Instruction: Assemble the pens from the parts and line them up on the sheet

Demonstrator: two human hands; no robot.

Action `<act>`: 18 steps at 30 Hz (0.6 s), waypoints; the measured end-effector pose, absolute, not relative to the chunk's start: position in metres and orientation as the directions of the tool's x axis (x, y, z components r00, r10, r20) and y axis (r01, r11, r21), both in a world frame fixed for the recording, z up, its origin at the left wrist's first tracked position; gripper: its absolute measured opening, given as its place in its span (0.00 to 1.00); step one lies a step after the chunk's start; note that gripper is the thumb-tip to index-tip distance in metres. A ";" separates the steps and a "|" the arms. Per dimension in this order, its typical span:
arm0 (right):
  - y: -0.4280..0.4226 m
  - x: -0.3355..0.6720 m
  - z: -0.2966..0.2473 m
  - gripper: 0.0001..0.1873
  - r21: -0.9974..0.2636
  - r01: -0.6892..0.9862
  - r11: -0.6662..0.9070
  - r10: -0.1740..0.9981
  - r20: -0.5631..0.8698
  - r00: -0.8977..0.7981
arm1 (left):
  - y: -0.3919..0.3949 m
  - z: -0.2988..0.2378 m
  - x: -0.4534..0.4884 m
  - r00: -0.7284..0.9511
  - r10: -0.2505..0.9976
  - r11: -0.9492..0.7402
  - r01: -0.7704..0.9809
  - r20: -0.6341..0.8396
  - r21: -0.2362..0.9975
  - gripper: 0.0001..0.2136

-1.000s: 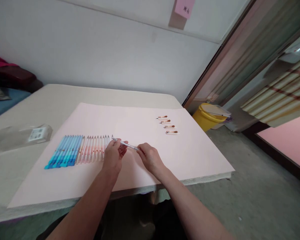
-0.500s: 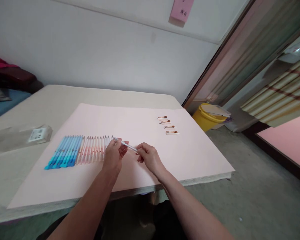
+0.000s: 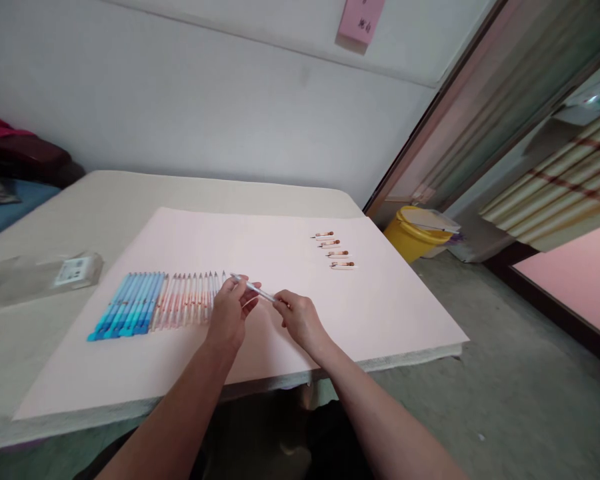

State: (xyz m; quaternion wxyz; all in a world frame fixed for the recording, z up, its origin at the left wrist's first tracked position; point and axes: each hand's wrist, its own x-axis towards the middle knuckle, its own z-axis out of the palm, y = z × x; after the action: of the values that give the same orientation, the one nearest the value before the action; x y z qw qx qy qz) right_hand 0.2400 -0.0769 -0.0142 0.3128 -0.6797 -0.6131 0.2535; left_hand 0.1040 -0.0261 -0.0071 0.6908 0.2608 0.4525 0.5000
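A slim, pale pen [image 3: 261, 291] is held up over the pink sheet [image 3: 280, 250] between my two hands. My left hand [image 3: 230, 310] grips it toward its tapered end, fingers closed around the barrel. At the other end, the fingertips of my right hand [image 3: 300, 320] pinch it. Left of my hands lie pens side by side: a group of blue ones [image 3: 130, 303], then whitish ones with red-orange print [image 3: 183, 300]. My left hand hides part of the row's right end. Several short refill-like pieces with brown tops [image 3: 337, 254] lie apart at the right.
A clear plastic packet with a white label [image 3: 73, 271] lies on the table [image 3: 105, 200] at the left. Beyond the table's right side stands a yellow bin [image 3: 415, 233]. The sheet's front edge runs close to my body; a wall rises behind the table.
My hands and the pen have shifted very slightly to the right. Both hands keep hold of the pen, and the rows on the sheet stay as they were.
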 end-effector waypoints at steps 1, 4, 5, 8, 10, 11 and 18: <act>-0.077 0.240 -0.013 0.09 -0.746 0.664 -0.055 0.992 0.036 0.122 | -0.026 -0.007 0.104 0.086 0.931 0.355 -0.449 -0.356 0.820 0.11; -0.078 0.239 -0.012 0.09 -0.791 0.611 -0.038 0.994 0.033 0.105 | -0.025 -0.010 0.104 -0.003 0.950 0.287 -0.393 -0.314 0.873 0.12; -0.078 0.238 -0.012 0.09 -0.811 0.584 -0.031 0.995 0.029 0.093 | -0.024 -0.011 0.103 -0.040 0.953 0.264 -0.370 -0.299 0.891 0.12; -0.079 0.237 -0.014 0.09 -0.869 0.492 -0.045 0.997 -0.011 0.071 | -0.022 -0.011 0.101 -0.091 0.956 0.232 -0.352 -0.280 0.907 0.12; -0.078 0.237 -0.015 0.09 -0.894 0.441 -0.082 0.996 -0.057 0.070 | -0.021 -0.010 0.100 -0.090 0.955 0.231 -0.380 -0.284 0.896 0.11; -0.078 0.238 -0.015 0.08 -0.901 0.422 -0.101 0.994 -0.078 0.071 | -0.021 -0.009 0.100 -0.086 0.955 0.229 -0.396 -0.285 0.889 0.12; -0.077 0.239 -0.013 0.09 -0.913 0.387 -0.127 0.991 -0.099 0.090 | -0.022 -0.007 0.100 -0.042 0.962 0.232 -0.396 -0.270 0.888 0.13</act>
State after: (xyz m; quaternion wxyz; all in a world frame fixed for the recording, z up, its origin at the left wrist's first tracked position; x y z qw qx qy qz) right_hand 0.2393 -0.0769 -0.0134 0.3770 -0.6349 -0.5427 0.4004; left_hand 0.0996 -0.0217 -0.0065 0.6248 0.2979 0.4752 0.5432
